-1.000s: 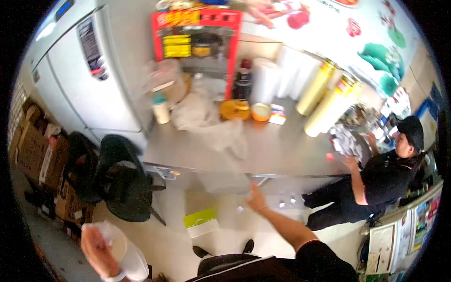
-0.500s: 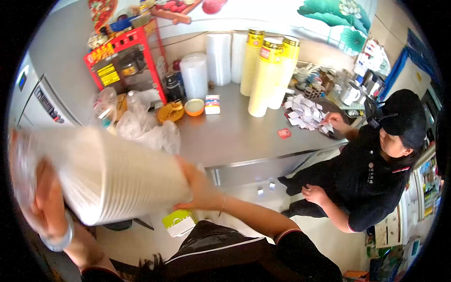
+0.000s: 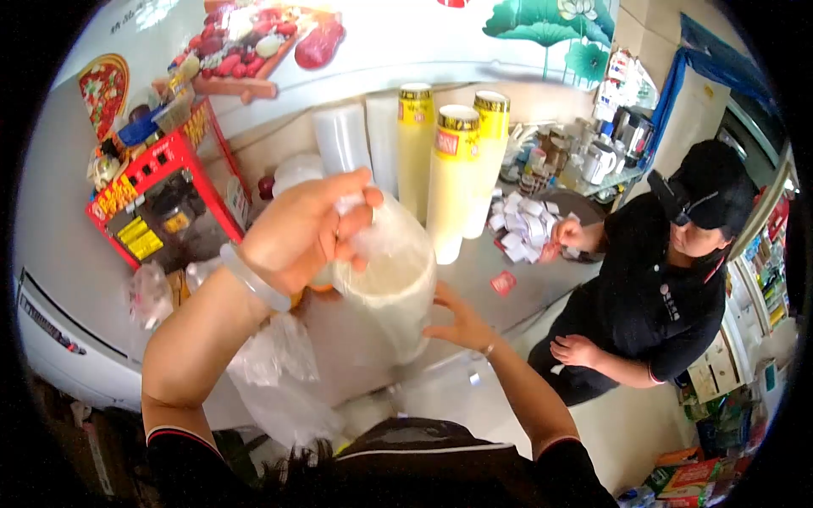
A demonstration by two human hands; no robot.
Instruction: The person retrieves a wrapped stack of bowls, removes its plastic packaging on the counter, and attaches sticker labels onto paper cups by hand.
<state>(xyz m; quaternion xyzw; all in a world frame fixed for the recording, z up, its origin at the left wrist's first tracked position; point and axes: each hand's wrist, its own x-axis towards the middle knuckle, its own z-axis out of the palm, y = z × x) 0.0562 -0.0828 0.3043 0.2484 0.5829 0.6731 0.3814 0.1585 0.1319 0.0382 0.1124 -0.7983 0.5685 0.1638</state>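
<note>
A stack of white disposable bowls (image 3: pixel 385 313) in a clear plastic sleeve stands nearly upright at the front edge of the steel table. My left hand (image 3: pixel 318 224) is closed on the gathered plastic at the top of the sleeve. At the stack's right side is my right hand (image 3: pixel 464 323), fingers apart, the fingertips at the lower wall. Motion blurs the stack somewhat. Just behind it rise several tall stacks of yellow paper cups (image 3: pixel 456 186) with printed top cups.
Crumpled clear plastic bags (image 3: pixel 275 364) hang at the table's front left. A red-framed cabinet (image 3: pixel 165 199) stands at the back left. On the right, a co-worker (image 3: pixel 660 279) in black reaches to a tray of folded paper slips (image 3: pixel 525 224). A red card (image 3: pixel 503 283) lies nearby.
The bowl stack has gone from tilted at the left to nearly upright at the table's middle. My left hand has moved up and right; my right hand has opened along the stack's side.
</note>
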